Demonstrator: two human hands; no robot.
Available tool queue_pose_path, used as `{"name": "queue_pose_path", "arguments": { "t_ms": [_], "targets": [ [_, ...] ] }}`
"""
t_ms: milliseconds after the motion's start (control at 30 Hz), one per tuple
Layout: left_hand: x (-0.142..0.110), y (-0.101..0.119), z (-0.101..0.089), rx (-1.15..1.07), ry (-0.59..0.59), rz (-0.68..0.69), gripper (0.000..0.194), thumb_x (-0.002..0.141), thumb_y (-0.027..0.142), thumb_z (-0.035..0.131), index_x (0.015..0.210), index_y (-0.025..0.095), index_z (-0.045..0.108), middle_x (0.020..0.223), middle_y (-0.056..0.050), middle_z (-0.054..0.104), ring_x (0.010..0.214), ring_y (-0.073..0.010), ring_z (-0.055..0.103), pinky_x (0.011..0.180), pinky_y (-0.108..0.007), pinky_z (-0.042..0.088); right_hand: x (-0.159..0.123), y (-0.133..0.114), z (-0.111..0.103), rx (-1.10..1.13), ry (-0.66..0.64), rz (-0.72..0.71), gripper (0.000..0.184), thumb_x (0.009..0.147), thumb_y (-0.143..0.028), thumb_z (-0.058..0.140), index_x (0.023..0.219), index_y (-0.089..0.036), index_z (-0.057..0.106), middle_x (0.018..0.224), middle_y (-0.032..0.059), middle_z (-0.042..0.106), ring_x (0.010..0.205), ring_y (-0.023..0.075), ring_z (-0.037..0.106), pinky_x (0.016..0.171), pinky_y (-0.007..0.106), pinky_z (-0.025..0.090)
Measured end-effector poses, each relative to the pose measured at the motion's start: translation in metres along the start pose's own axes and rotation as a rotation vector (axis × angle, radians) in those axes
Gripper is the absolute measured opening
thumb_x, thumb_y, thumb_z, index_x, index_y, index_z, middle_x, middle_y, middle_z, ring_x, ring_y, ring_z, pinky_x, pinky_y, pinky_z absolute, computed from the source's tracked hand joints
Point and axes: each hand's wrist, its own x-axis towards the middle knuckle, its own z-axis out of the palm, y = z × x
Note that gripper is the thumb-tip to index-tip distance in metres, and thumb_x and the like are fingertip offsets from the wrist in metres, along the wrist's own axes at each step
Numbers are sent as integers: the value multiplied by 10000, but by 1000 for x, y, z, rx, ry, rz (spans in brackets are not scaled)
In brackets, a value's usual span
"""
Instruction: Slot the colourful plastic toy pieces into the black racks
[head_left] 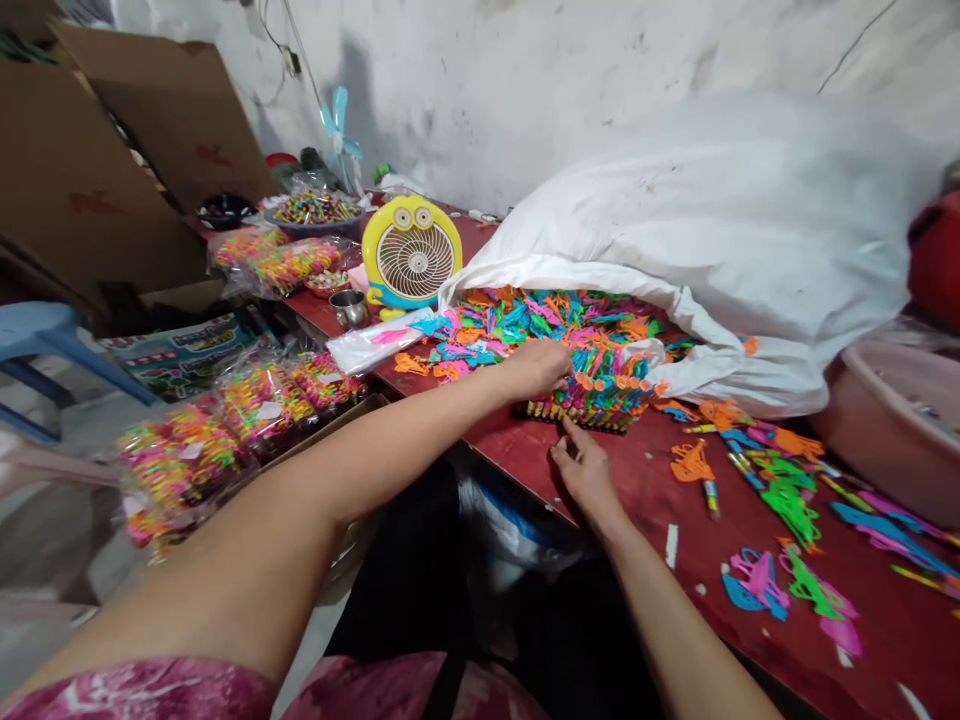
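A dense row of colourful plastic toys on sticks [611,385] stands upright in a black rack [540,411] near the table's front edge. Over the left end of this row is my left hand [536,368], its fingers curled in and closed; what they pinch is hidden. My right hand [589,475] lies on the table just in front of the rack, thumb and fingers apart, one fingertip against its front edge. Just behind the rack, a heap of loose flat plastic toys [525,310] in blue, orange, green and pink spills from a large white sack [697,220].
More toys on sticks [780,490] are scattered over the red table [645,570] at right, beside a pink tub [892,430]. A yellow fan [416,250], a metal cup [349,308] and clear plastic bags [375,342] stand or lie left. Packed bags [247,410] fill a box lower left.
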Motion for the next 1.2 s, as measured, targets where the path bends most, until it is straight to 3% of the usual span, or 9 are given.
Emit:
{"name": "queue_pose_path", "arguments": {
  "t_ms": [133, 233, 300, 400, 500, 600, 800, 1033, 1200],
  "targets": [
    [-7, -2, -8, -49, 11, 13, 206, 899, 287, 601, 956, 151, 744, 987, -111, 695, 936, -229, 625, 777, -300, 443, 6, 1, -5, 118, -13, 91, 547, 746, -352, 562, 1233, -112, 630, 718, 12, 636, 586, 153, 539, 604, 312, 487],
    [-22, -13, -17, -165, 88, 2, 379, 872, 413, 660, 1126, 135, 699, 1067, -114, 662, 951, -220, 614, 785, -285, 441, 3, -15, -19, 99, 42, 110, 455, 799, -371, 535, 1156, -111, 648, 733, 41, 650, 616, 182, 574, 611, 337, 501],
    [-34, -21, -20, -214, 162, -20, 459, 872, 472, 654, 1199, 150, 670, 1101, -108, 649, 986, -221, 604, 832, -290, 435, 2, -32, -33, -25, 169, 14, 377, 868, -360, 500, 1131, -140, 656, 872, 88, 679, 757, 213, 621, 710, 374, 521],
    [-46, -26, -21, -188, 170, -32, 366, 902, 455, 615, 1143, 195, 707, 1077, -89, 660, 1015, -230, 596, 874, -313, 420, 10, -63, -52, -291, 324, -268, 330, 921, -309, 483, 1162, -169, 660, 1072, 139, 671, 1027, 261, 606, 911, 441, 478],
    [-44, -19, -16, -134, 120, -22, 266, 935, 364, 559, 1021, 195, 746, 1034, -84, 676, 979, -223, 609, 823, -305, 430, 34, -84, -59, -481, 208, -509, 361, 949, -262, 475, 1276, -206, 620, 1237, 125, 656, 1204, 266, 551, 1028, 460, 404],
    [-36, -10, -11, -113, 106, -31, 246, 938, 282, 529, 958, 178, 752, 1024, -86, 691, 948, -216, 626, 776, -294, 446, 59, -86, -54, -599, 43, -601, 406, 984, -251, 431, 1371, -215, 545, 1341, 103, 626, 1278, 267, 525, 1097, 504, 327],
    [-23, -10, -5, -97, 82, -12, 258, 944, 243, 507, 966, 140, 743, 1026, -96, 699, 936, -212, 641, 788, -290, 469, 72, -70, -47, -606, -59, -585, 482, 1001, -288, 372, 1448, -128, 456, 1318, 167, 626, 1167, 272, 586, 977, 433, 463],
    [-15, -21, 1, -132, 84, 22, 241, 939, 241, 515, 922, 129, 728, 977, -92, 701, 917, -215, 640, 766, -288, 460, 74, -72, -45, -642, -98, -515, 492, 978, -276, 376, 1443, -132, 448, 1244, 166, 641, 1109, 294, 584, 957, 451, 468],
    [-12, -18, 4, -161, 78, -48, 225, 929, 249, 550, 965, 115, 726, 1007, -113, 709, 932, -234, 652, 776, -305, 472, 74, -73, -45, -686, -112, -545, 512, 952, -256, 391, 1444, -119, 429, 1225, 181, 632, 1097, 301, 577, 945, 460, 473]
  ]
}}
